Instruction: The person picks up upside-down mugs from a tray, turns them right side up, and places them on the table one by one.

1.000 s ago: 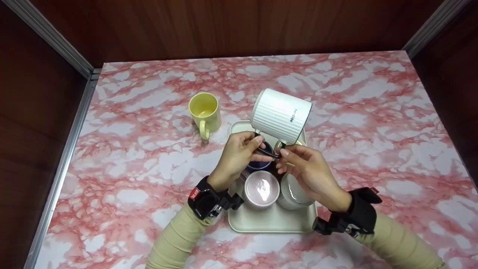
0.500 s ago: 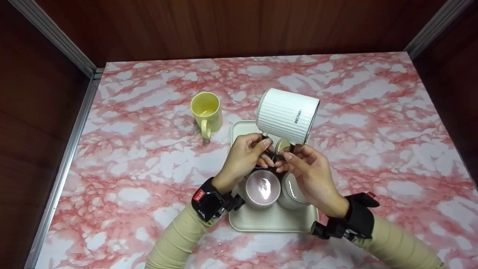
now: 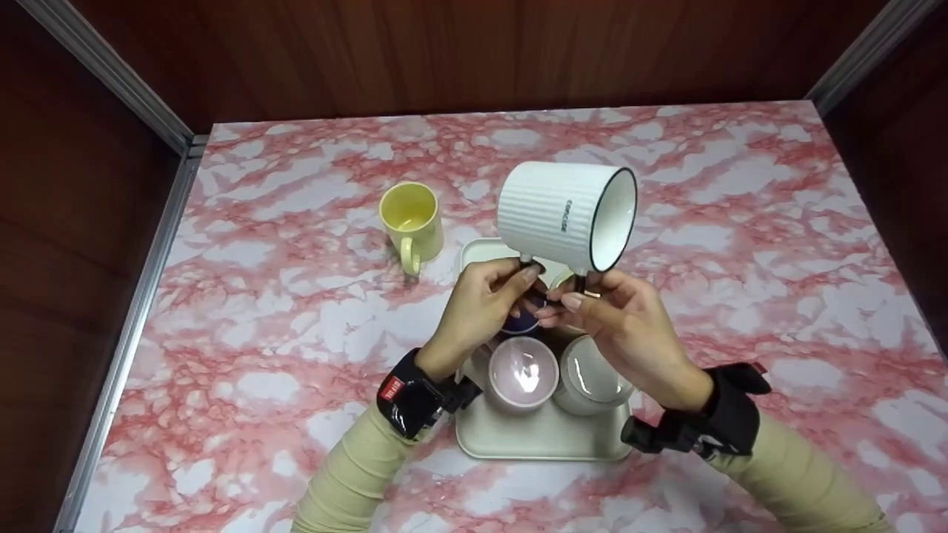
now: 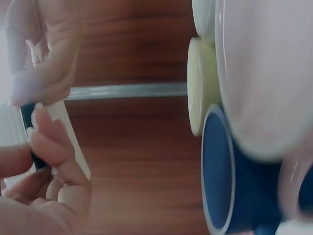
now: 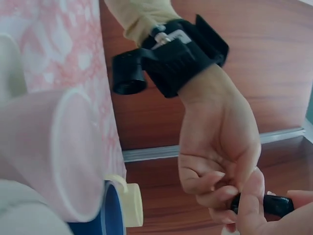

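Observation:
A white ribbed mug [image 3: 548, 211] with a black rim is held up over the tray, lying on its side with its mouth facing right. Its black handle [image 5: 279, 205] points down toward the person. My left hand [image 3: 481, 303] pinches the handle near the mug's base end. Near the rim, my right hand [image 3: 629, 326] pinches the same handle between thumb and fingers. Below the hands, a cream tray [image 3: 541, 442] holds a pink cup [image 3: 522, 377], a whitish cup [image 3: 592, 379], a dark blue mug [image 4: 220, 171] and a pale yellow cup [image 4: 198, 88], partly hidden by the hands.
A yellow mug [image 3: 415, 226] stands upright on the table left of the tray, its handle toward the person. The red-and-white marbled table [image 3: 296, 311] is bounded by dark wood panels [image 3: 474, 59] at the back and sides.
The white mug has turned in the hands, so that its mouth and inside now show at the right. Both hands have kept hold of the handle; the yellow mug stays put.

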Motion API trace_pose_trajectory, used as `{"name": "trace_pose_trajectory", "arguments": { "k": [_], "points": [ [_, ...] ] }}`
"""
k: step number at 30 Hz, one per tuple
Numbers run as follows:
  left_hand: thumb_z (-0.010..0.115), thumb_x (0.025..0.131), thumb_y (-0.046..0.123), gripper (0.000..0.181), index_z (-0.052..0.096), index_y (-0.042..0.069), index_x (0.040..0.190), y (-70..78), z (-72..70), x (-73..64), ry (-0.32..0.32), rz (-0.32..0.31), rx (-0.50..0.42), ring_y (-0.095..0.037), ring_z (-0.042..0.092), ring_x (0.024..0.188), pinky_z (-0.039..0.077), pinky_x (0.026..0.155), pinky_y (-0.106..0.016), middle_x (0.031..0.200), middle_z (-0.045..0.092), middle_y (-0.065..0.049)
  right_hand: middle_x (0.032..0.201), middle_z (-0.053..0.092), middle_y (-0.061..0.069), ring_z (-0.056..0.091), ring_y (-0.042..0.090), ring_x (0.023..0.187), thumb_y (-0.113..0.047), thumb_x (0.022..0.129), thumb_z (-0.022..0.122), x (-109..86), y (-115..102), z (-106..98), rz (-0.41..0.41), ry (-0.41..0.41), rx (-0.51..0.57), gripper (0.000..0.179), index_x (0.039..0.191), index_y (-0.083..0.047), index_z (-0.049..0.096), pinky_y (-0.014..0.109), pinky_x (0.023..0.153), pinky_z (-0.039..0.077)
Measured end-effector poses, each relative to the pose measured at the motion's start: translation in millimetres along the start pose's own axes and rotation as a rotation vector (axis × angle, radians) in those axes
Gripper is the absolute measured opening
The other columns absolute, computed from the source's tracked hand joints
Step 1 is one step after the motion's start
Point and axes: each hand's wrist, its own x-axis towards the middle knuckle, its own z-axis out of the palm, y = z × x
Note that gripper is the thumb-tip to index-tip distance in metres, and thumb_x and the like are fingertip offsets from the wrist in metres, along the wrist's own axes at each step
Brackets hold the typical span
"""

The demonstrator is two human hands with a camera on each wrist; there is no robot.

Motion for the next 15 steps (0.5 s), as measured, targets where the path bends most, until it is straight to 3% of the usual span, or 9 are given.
{"name": "trace_pose_trajectory", "arguments": {
  "k": [3,10,15],
  "points": [
    [0.053,0.093,0.014,0.024,0.064,-0.004,0.081,0.8,-5.4,2.2,0.023,0.038,0.075,-0.020,0.053,0.057,0.046,0.055,-0.026,0.067,0.060,-0.007,0.087,0.061,0.016,0.064,0.028,0.075,0.013,0.085,0.048,7.7,-4.6,1.5,0.014,-0.006,-0.003,0.013,0.091,0.005,0.056,0.039,0.074,0.052],
    [0.052,0.093,0.014,0.024,0.066,-0.005,0.094,-13.5,-28.9,-3.4,0.180,0.036,0.110,-0.023,0.062,0.070,0.050,0.066,-0.033,0.078,0.065,-0.012,0.085,0.058,0.018,0.063,0.028,0.071,0.015,0.085,0.045,31.0,-11.5,5.7,0.058,0.013,-0.033,0.012,0.088,0.006,0.051,0.038,0.070,0.053],
    [0.056,0.090,0.011,0.019,0.066,-0.004,0.098,-38.2,-41.8,-18.5,0.230,0.039,0.333,-0.021,0.062,0.078,0.049,0.069,-0.031,0.086,0.066,-0.011,0.082,0.058,0.017,0.061,0.026,0.067,0.016,0.085,0.047,54.3,-17.9,9.1,0.086,0.047,-0.060,0.012,0.082,0.005,0.050,0.037,0.069,0.053]
  ]
}}
